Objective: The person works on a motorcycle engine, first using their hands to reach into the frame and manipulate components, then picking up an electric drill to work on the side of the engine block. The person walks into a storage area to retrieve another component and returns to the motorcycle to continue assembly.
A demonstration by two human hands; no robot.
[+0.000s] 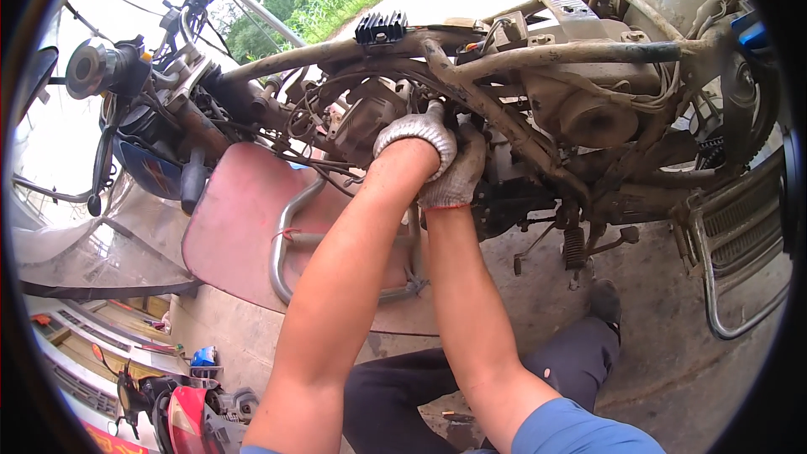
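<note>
A stripped, dusty motorcycle frame [551, 55] stands before me with its engine exposed. Both my hands wear off-white knitted work gloves and reach in at the middle, under the top tube. My left hand [420, 130] is beside the grey engine cylinder [368, 122]; one gloved finger or thumb shows, while the rest goes in among the parts. Close against it on the right, my right hand [462, 170] reaches up behind the frame tube. Its fingers are hidden. Whatever either hand touches or holds in there cannot be made out.
Hoses and cables [294, 118] hang left of the cylinder. A black finned block [381, 28] rests on the top tube. Below stand a bent metal crash bar [290, 240] and a pink board [231, 219]. Foot pedals [574, 248] stick out low right. A red scooter [187, 420] is lower left.
</note>
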